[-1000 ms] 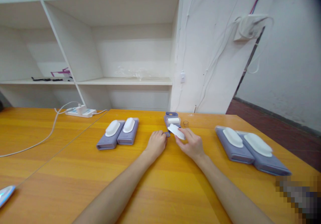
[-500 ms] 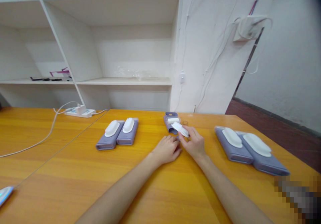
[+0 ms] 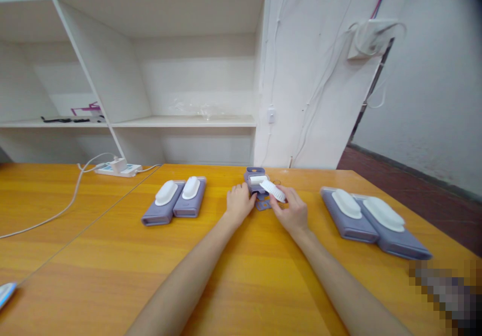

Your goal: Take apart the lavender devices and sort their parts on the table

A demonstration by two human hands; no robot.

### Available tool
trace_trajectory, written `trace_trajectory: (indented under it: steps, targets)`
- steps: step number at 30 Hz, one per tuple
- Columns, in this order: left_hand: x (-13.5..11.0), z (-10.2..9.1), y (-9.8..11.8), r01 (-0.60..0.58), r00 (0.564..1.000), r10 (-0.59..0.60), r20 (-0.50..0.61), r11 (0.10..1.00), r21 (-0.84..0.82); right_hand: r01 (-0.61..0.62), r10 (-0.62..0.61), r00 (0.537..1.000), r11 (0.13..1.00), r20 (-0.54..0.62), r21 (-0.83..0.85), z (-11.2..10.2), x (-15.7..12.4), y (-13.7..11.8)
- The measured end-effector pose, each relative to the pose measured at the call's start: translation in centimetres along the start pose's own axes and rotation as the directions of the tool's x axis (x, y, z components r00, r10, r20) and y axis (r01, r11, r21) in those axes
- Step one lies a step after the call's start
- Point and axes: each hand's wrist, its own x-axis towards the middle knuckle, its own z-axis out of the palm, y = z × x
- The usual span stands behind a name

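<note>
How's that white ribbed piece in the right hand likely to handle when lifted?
The white ribbed piece is probably stiff: it juts without visible sag from the right hand. It's likely light, since fingertips hold it near one end. Its ridges may help against slipping.

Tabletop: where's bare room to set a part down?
Bare: tabletop between the forearms; narrower gaps between left hand and left purple units, and between right hand and right purple units. Crowded: around both hands, with the flat purple piece, white cylinder and ribbed white piece.

Ribbed pc (image 3: 273,191) wht, cases (image 3: 189,206) grey-purple w/ wht tops (image 3: 191,187), tbl (image 3: 259,291) orange-brn w/ wood grain.
</note>
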Motion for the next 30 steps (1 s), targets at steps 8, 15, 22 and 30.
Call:
trace_trajectory:
  steps: [8,15,22,30]
  targets:
    - [0.9,0.7,-0.7,-0.017,1.0,0.017,0.013,1.0,-0.012,0.103,-0.103,0.994,0.995,0.032,-0.008,-0.1,0.0,-0.4]
    - [0.1,0.2,-1.8,-0.067,0.998,0.068,0.015,0.996,-0.056,0.119,-0.118,0.992,0.993,0.046,-0.019,-0.2,0.0,-0.7]
    - [-1.1,1.2,-1.6,-0.057,0.998,0.055,-0.026,0.996,-0.065,0.095,-0.093,0.994,0.995,0.054,-0.026,-0.3,0.0,-0.8]
    - [-0.6,1.3,-3.3,-0.086,0.995,0.091,0.036,0.987,-0.138,0.106,-0.103,0.992,0.994,0.07,-0.036,-0.2,-0.1,-0.9]
